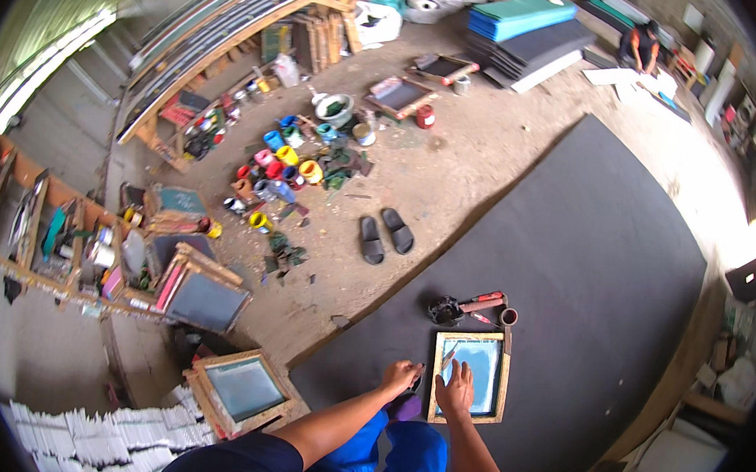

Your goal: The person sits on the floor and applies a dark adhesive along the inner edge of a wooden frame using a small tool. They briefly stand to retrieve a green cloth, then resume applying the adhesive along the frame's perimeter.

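Right hand: released, fingers spread; the right hand (456, 391) lies over the left part of the framed screen, whether pressing or just above is unclear. Flat, light fingers would likely spare the mesh.
Left hand: fingers curled beside the screen's left rim; a small dark thing shows at the fingertips of the left hand (401, 377), but I cannot tell whether it is gripped.
Framed screen: the framed screen (485, 369), pale wood around blue mesh, lies flat toward the near end of the black sheet (588, 270), between its left corner and its right edge. Steadying it by the wood seems safer than by the mesh.
Thin tool: a thin tool (449, 358) slants over the mesh's upper left, near the right fingertips; its tip is best kept from scratching.
Beyond the far rim: a dark lump (445, 310), a red-handled tool (484, 301) and a brown round cup (509, 317) sit close by; elbow room there matters.
Floor: past the sheet's left edge lies a pair of black sandals (372, 240).
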Tool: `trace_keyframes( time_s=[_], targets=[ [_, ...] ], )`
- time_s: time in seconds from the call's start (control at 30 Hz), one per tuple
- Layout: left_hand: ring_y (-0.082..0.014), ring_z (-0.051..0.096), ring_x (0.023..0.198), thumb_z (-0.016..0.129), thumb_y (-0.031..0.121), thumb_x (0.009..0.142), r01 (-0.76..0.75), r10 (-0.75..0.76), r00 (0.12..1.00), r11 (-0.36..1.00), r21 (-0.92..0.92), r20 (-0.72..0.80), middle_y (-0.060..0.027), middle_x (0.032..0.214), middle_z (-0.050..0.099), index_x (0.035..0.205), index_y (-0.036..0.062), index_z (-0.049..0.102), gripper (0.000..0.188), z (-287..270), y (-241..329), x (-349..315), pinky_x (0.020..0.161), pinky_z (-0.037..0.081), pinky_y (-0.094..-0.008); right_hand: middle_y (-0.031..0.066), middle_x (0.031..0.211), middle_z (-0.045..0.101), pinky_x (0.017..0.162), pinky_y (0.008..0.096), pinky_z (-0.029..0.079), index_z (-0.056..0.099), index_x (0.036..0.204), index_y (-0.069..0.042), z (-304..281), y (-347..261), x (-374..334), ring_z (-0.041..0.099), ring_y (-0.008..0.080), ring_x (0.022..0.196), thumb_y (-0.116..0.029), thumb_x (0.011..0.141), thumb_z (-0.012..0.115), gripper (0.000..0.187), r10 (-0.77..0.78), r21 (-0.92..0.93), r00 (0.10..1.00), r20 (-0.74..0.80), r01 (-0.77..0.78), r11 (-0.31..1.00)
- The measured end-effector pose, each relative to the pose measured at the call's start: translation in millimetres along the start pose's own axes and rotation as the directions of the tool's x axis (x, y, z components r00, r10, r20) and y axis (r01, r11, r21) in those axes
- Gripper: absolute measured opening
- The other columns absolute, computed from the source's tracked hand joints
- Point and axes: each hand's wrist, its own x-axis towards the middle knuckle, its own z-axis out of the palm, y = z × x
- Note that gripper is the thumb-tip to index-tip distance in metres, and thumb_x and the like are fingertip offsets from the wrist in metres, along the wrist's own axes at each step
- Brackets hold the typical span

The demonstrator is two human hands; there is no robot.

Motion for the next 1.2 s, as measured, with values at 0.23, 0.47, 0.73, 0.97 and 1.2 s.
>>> trace_keyframes(
  time_s=[0.23,0.47,0.73,0.97,1.2],
  targets=[
    [-0.0120,0.067,0.081,0.068,0.023,0.095,-0.121,0.121,0.993,0.993,0.007,0.000,-0.0060,0.092,0.072,0.104,0.0004,0.069,0.025,-51.0,75.7,-44.5,0.066,0.055,-0.0272,0.0183,0.132,0.057,0.100,0.0477,0.048,0.054,0.134,-0.006,-56.1,-72.6,13.8,0.054,0.0384,0.123,-0.026,0.084,0.073,0.057,-0.268,-0.081,0.963,0.025,0.269,0.960],
    [-0.0110,0.064,0.074,0.069,0.030,0.096,-0.058,0.056,0.998,0.992,-0.108,-0.029,-0.0066,0.091,0.070,0.110,0.0016,0.069,0.032,-101.7,112.4,-64.3,0.064,0.053,-0.0254,0.0149,0.139,0.053,0.107,0.0449,0.045,0.052,0.138,-0.007,-75.4,-147.2,34.6,0.049,0.0341,0.131,-0.032,0.087,0.069,0.059,-0.287,-0.035,0.949,0.134,0.294,0.955],
    [-0.0100,0.060,0.065,0.070,0.032,0.095,-0.035,0.033,0.999,0.967,-0.251,-0.010,-0.0064,0.090,0.070,0.110,0.0022,0.069,0.034,-155.2,140.8,-33.3,0.061,0.051,-0.0250,0.0163,0.129,0.060,0.104,0.0449,0.046,0.057,0.133,-0.006,-56.8,-231.1,85.8,0.055,0.0367,0.124,-0.027,0.086,0.072,0.053,-0.365,-0.004,0.927,0.081,0.367,0.930],
    [-0.0109,0.060,0.067,0.068,0.031,0.096,-0.029,0.034,0.999,0.986,-0.165,0.028,-0.0047,0.086,0.068,0.102,0.0013,0.070,0.030,-205.7,192.8,12.3,0.060,0.050,-0.0267,0.0169,0.133,0.059,0.104,0.0446,0.046,0.058,0.132,-0.005,-63.7,-300.0,149.5,0.054,0.0373,0.126,-0.028,0.086,0.072,0.053,-0.288,0.003,0.947,0.142,0.291,0.957],
    [-0.0126,0.061,0.067,0.066,0.032,0.097,-0.053,0.054,0.998,0.998,-0.026,0.041,-0.0058,0.083,0.068,0.095,0.0008,0.069,0.031,-220.5,265.5,80.5,0.060,0.051,-0.0303,0.0193,0.130,0.061,0.105,0.0439,0.046,0.058,0.132,-0.005,-73.4,-320.8,215.2,0.056,0.0377,0.124,-0.027,0.087,0.071,0.052,-0.297,0.080,0.952,0.081,0.290,0.954]
  ],
)
